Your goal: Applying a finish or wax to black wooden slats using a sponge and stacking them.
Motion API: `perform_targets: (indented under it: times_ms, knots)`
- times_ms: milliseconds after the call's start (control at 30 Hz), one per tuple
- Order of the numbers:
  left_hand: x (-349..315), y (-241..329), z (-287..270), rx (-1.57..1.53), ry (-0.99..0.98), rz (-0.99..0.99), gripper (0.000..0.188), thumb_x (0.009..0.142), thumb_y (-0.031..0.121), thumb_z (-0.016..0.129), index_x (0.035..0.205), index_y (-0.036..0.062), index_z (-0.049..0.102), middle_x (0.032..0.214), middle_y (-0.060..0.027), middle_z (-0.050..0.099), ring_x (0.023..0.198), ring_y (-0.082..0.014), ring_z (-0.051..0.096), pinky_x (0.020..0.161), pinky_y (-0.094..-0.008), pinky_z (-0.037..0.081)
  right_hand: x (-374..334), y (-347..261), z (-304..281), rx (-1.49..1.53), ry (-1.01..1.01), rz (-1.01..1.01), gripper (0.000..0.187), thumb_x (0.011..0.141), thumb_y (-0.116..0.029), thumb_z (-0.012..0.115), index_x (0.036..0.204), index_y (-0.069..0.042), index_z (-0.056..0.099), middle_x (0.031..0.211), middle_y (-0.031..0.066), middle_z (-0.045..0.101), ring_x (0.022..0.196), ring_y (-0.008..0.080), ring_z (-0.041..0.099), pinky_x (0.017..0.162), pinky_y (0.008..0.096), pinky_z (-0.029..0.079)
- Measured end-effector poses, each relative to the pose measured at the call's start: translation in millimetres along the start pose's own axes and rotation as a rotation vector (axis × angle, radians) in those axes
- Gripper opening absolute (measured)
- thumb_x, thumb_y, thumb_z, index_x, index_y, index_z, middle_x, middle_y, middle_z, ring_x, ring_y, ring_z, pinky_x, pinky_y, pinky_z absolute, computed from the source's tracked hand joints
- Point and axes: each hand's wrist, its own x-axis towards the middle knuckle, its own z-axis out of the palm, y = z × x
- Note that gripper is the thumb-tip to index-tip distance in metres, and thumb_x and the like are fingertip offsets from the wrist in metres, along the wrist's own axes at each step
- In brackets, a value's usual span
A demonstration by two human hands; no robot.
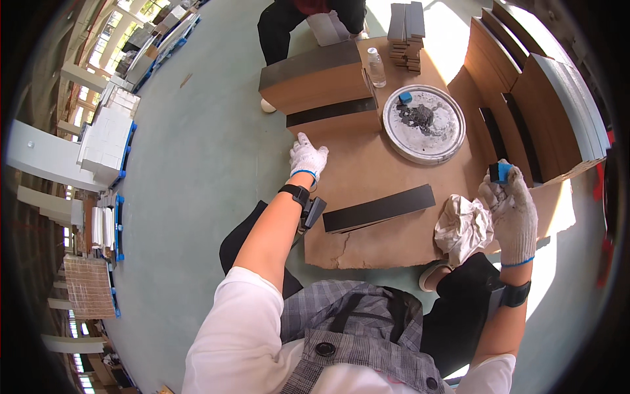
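Note:
My right hand (515,217), in a white work glove smudged with grey, is closed on a small blue sponge block (504,172) with a black-stained face. It is beside the upright brown boards with black edges (518,131). My left hand (308,159), gloved too, has its fingers out and apart. Its fingertips are at the near edge of a stack of brown boards (328,113), one showing a black strip; whether they touch it I cannot tell. A round white lid (424,146) holds a smear of black paste and another blue sponge block (405,98).
Brown cardboard (367,167) covers the work area, with a black-faced strip (379,209) lying on it. Crumpled paper (462,228) is near my right hand. A clear bottle (376,67) and stacked dark pieces (407,36) stand beyond. Another person (275,29) is across from me.

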Motion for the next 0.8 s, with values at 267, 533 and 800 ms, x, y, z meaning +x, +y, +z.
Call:
perform_targets:
  times_ms: [267,533,800]
  knots:
    - [84.2,-16.6,-16.9,-0.246,0.11,-0.195,0.084,0.082,0.026,0.064,0.148,0.005,0.017,0.147,-0.0208,0.032,0.137,-0.0349,0.029,0.111,-0.0416,0.032,23.3,9.9,8.5,-0.006,0.02,0.072,0.038,0.096,-0.022,0.051,0.123,0.005,0.05,0.1,0.0159,0.06,0.087,0.0219,0.063,0.08,0.0331,0.053]
    - [108.3,-31.4,0.7,-0.218,0.13,-0.073,0.079,0.082,0.034,0.065,0.144,0.0022,0.028,0.141,-0.0228,0.04,0.131,-0.0369,0.039,0.108,-0.0423,0.035,41.3,22.2,16.8,-0.006,0.006,0.125,0.039,0.097,-0.023,0.05,0.125,0.004,0.049,0.107,0.0127,0.058,0.094,0.0217,0.062,0.083,0.0346,0.053]
    - [89.5,-26.6,13.5,-0.134,0.258,-0.082,0.078,0.082,0.035,0.066,0.143,0.0039,0.03,0.14,-0.0227,0.041,0.133,-0.0357,0.035,0.11,-0.0429,0.032,43.3,34.1,28.4,-0.079,0.038,0.127,0.042,0.095,-0.026,0.053,0.125,0.003,0.048,0.105,0.0115,0.057,0.093,0.0214,0.061,0.082,0.0351,0.053]
